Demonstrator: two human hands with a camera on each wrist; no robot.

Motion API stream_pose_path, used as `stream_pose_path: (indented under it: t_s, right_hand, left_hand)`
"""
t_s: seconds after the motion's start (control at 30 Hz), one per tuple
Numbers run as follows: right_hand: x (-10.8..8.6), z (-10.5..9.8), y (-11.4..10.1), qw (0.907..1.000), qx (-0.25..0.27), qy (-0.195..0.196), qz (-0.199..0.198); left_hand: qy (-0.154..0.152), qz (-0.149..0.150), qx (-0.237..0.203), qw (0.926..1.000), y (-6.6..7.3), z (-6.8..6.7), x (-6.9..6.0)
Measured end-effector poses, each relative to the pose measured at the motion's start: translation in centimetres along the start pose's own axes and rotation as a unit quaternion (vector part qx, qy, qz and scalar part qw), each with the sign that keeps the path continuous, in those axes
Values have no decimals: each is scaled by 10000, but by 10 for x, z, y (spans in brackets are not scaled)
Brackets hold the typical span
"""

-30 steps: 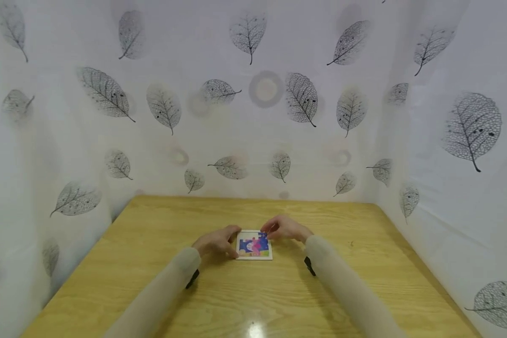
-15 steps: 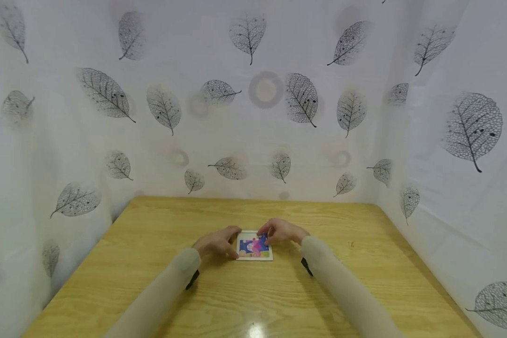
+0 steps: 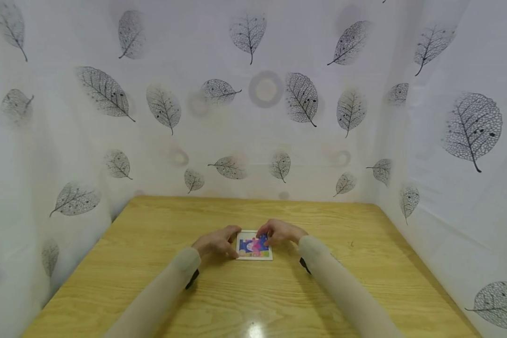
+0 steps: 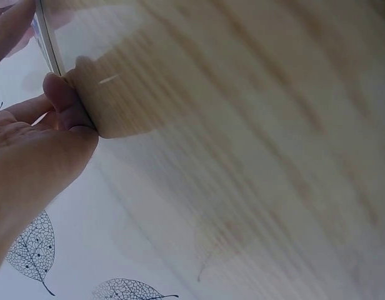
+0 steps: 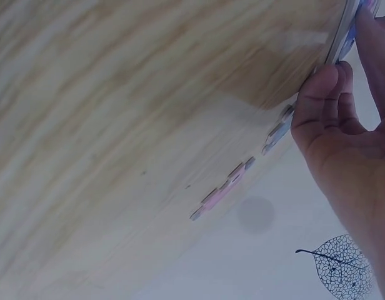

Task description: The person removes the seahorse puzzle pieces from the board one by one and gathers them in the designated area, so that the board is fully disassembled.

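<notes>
The left hand (image 3: 214, 241) grips the puzzle tray (image 3: 255, 258) along its left side, thumb at the near corner and fingers at the far one. The right hand (image 3: 285, 230) bends its fingers over the tray's upper right, touching the blue part of the picture (image 3: 253, 246); whether it pinches a piece or only presses, I cannot tell.

From the head, the tray lies flat on the tabletop (image 3: 236, 300) between the hands, its picture blue and pink, with a pale patch at the upper left. The left wrist view instead gives the tray nearly edge-on, a digit set against its rim. The right wrist view adds what the head view does not show: a pink loose piece (image 5: 222, 192) and a bluish loose piece (image 5: 278, 131) on the tabletop, near the right hand but apart from it.

Farther out come two pale sleeves (image 3: 350, 286), a dark device (image 3: 192, 279) under the left wrist, and leaf-printed white sheeting (image 3: 262, 134) around the tabletop.
</notes>
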State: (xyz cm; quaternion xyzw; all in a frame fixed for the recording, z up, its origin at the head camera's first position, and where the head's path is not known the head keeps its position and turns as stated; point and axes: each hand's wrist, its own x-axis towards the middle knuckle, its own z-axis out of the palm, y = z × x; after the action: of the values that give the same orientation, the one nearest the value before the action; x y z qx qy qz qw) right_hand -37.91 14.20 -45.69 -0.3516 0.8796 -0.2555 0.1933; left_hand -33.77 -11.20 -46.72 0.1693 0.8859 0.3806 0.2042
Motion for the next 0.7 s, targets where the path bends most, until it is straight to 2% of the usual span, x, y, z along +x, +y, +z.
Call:
stream_pose_path:
  t_s: [0.33,0.7]
  right_hand:
    - [2,0,-2,9997,-41,236,20]
    - [2,2,0,9997,38,242,-49]
  left_hand:
    - [-4,34,130,9999,0,-2,1]
    - [-30,37,75,10000,1,-1,-1]
